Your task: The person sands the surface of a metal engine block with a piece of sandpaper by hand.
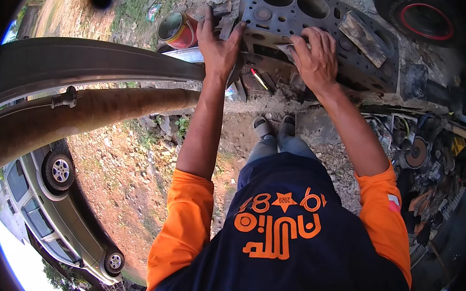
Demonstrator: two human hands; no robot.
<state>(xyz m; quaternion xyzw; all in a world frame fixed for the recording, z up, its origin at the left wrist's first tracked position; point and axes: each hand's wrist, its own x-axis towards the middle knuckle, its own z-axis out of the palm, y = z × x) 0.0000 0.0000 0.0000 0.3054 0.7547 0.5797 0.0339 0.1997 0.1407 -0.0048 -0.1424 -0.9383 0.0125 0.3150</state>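
The engine block [287, 26] is dark grey metal, its top face smooth with a dull sheen, its side grimier. Near the right end of that top, the slab [363, 38] looks rough and scuffed; wood or metal, I can't tell from here. Off the block's left edge, the bucket [190, 35] has a glossy painted wall. The pipe [122, 106] is matt, rusty-looking metal, the shirt [213, 276] soft matt cloth.

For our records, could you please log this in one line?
left hand: at engine block, left end; right hand: holding thin grey piece; bucket: farther left
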